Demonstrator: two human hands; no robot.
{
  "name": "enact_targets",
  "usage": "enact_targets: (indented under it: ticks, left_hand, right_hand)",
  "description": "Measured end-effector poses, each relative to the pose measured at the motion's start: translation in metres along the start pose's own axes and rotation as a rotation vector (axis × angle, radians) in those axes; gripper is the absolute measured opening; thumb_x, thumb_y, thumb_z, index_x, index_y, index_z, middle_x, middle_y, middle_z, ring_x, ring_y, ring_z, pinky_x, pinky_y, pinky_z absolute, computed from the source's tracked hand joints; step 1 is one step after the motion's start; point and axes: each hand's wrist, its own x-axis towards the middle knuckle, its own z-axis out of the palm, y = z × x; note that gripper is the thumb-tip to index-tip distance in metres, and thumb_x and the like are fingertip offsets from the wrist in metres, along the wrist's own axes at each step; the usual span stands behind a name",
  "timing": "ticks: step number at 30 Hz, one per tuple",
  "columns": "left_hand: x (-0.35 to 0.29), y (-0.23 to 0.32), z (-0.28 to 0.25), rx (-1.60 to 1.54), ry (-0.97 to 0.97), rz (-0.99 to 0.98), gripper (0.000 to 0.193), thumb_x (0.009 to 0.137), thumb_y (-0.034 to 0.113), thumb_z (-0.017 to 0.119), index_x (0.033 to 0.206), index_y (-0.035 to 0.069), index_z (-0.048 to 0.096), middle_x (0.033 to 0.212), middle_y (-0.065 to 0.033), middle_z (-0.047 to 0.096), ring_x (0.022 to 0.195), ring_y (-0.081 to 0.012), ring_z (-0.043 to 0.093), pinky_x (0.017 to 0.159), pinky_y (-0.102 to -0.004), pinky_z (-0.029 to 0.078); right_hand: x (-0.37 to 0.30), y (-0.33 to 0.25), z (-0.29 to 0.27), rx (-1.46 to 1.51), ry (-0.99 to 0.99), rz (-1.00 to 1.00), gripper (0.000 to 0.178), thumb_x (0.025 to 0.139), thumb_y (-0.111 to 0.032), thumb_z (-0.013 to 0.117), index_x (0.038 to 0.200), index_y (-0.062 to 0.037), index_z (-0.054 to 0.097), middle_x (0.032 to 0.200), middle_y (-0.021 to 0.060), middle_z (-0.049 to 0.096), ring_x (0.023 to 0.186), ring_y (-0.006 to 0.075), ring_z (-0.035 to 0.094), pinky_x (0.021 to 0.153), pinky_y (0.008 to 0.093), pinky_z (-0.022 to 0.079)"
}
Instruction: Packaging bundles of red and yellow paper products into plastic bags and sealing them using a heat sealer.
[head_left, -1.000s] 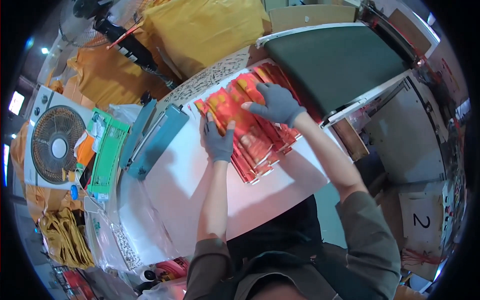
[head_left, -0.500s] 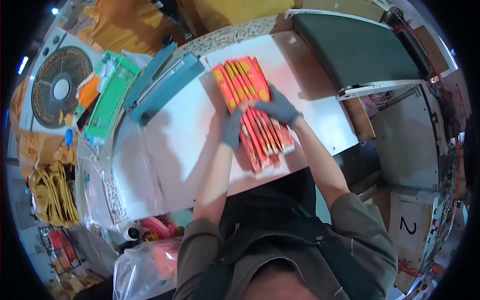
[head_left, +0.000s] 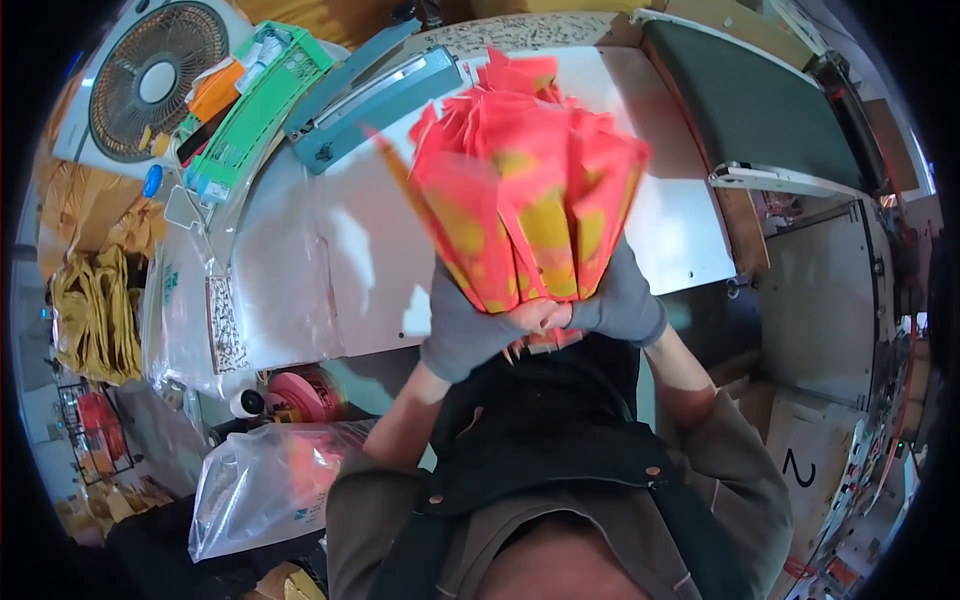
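Together, the gloved left hand [head_left: 468, 335] and right hand [head_left: 622, 305] are clamping their fingers around the near ends of fanned red-and-yellow packets [head_left: 520, 190] above the white tabletop [head_left: 330, 250]; they look light, floppy, slippery.

White worktable [head_left: 330, 250] beyond the hands | teal sealer bar [head_left: 375, 95] far-left of hands | green tray [head_left: 255, 105] further left | clear plastic sheets [head_left: 190, 300] at left edge

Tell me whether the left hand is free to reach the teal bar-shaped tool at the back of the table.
Probably not as things stand: the left hand and right hand both grip the red-and-yellow packet bundle, raised off the table. The teal tool lies uncovered.
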Motion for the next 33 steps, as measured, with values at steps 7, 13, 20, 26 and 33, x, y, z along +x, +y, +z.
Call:
enact_targets:
  ticks: [7,13,20,26,33]
  left_hand:
    - [0.034,0.016,-0.018,0.230,-0.060,0.121,0.108,0.048,0.026,0.092,0.134,0.002,0.031,0.126,-0.0110,0.050,0.117,-0.0195,0.049,0.099,-0.0315,0.039]
    - [0.037,0.005,-0.022,-0.325,-0.079,0.157,0.119,0.052,0.025,0.091,0.143,0.001,0.019,0.131,-0.0139,0.047,0.117,-0.0201,0.050,0.098,-0.0331,0.042]
    - [-0.026,-0.029,-0.008,-0.267,-0.141,-0.055,0.093,0.068,0.033,0.081,0.136,0.001,0.027,0.119,-0.0098,0.052,0.108,-0.0217,0.054,0.092,-0.0314,0.044]
    - [-0.087,-0.104,-0.065,0.009,-0.250,-0.135,0.069,0.079,0.034,0.070,0.132,0.003,0.039,0.118,-0.0119,0.052,0.113,-0.0234,0.050,0.099,-0.0358,0.037]
    - [-0.093,-0.044,-0.337,1.267,0.643,0.016,0.023,0.074,0.017,0.067,0.093,0.005,0.062,0.090,-0.0122,0.063,0.085,-0.0289,0.062,0.076,-0.0339,0.048]
  right_hand:
    - [0.049,-0.018,-0.005,0.035,-0.075,-0.133,0.139,0.054,-0.025,0.090,0.145,-0.0066,-0.013,0.134,0.0168,0.041,0.120,0.0219,0.045,0.101,0.0344,0.037]
    - [0.063,-0.037,0.025,-0.031,-0.088,-0.487,0.124,0.057,-0.022,0.089,0.147,-0.0042,0.006,0.122,0.0165,0.050,0.113,0.0244,0.051,0.097,0.0346,0.041]
    - [0.045,-0.028,0.029,0.165,-0.363,0.154,0.048,0.070,-0.009,0.074,0.114,0.0024,0.058,0.114,0.0122,0.058,0.105,0.0201,0.056,0.094,0.0319,0.043]
    - [0.081,0.052,0.055,0.005,-0.688,0.253,0.015,0.079,-0.008,0.065,0.091,0.0019,0.067,0.088,0.0077,0.066,0.085,0.0139,0.059,0.080,0.0276,0.045]
    - [0.089,0.065,0.068,0.003,-0.690,0.294,0.014,0.081,-0.011,0.063,0.087,0.0015,0.067,0.086,0.0076,0.066,0.083,0.0140,0.059,0.080,0.0275,0.045]
